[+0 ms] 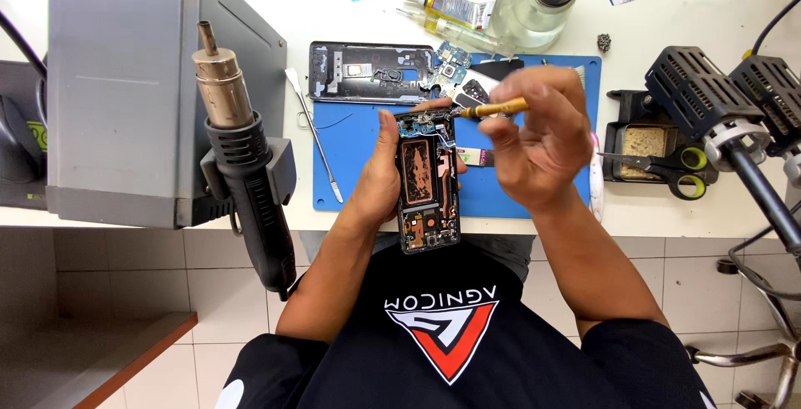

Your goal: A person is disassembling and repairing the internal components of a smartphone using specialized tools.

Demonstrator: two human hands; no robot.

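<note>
Nearest me: black shirt with a red and white triangle emblem point(450, 334), just under the bench edge.
Left hand: my left hand point(380, 171) is wrapped around the opened phone point(430, 179), fingers closed on its left edge, thumb near the top; it holds the phone upright over the blue mat point(350, 167), bottom end hanging past the table edge toward me.
Right hand: my right hand point(538, 146) is curled shut in a pinch on a yellow-handled tool point(496, 108), its tip pointing left at the small board at the phone's top end; whether the tip actually touches, I can't quite tell.
Phone interior: copper-coloured plate in the middle, small parts at both ends, all exposed.
On the mat: the phone's back frame point(371, 71) lies flat beyond my hands, a metal spudger point(315, 138) beside it to the left.
Left of me: hot air gun point(242, 159) docked on its grey station point(125, 83).
Right of me: scissors point(659, 167) by a sponge tray point(638, 142).
Risk: a slip of the tip could scratch the board or tear a flex, since the phone is only hand-held and unsupported.
Risk: a loosened left grip would drop it off the bench.
</note>
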